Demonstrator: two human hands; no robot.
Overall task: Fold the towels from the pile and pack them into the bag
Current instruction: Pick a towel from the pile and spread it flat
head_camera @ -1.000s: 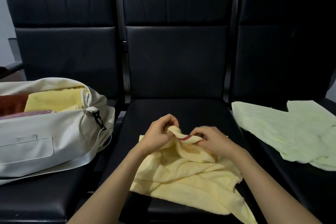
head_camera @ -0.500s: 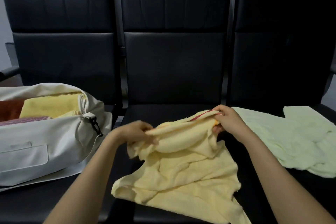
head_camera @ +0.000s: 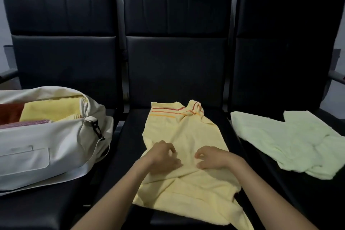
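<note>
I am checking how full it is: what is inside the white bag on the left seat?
In the open white bag show a folded yellow towel, a rust-red cloth beside it and a pinkish patterned cloth nearer. What lies under them is hidden.

Head view. Yellow towel [head_camera: 186, 136] lies spread on the middle black seat [head_camera: 130, 145]; its far edge, with orange-red stripes, is partly turned over, and its near corner hangs off the seat front. Left hand [head_camera: 162, 157] and right hand [head_camera: 212, 157] rest on the towel's middle, side by side and apart, fingers curled; whether they pinch cloth cannot be told. White bag [head_camera: 46, 145] on left seat, open, holding a folded yellow towel [head_camera: 50, 110] beside a red one [head_camera: 9, 113]. Pale green towel [head_camera: 289, 142] lies rumpled on right seat.
</note>
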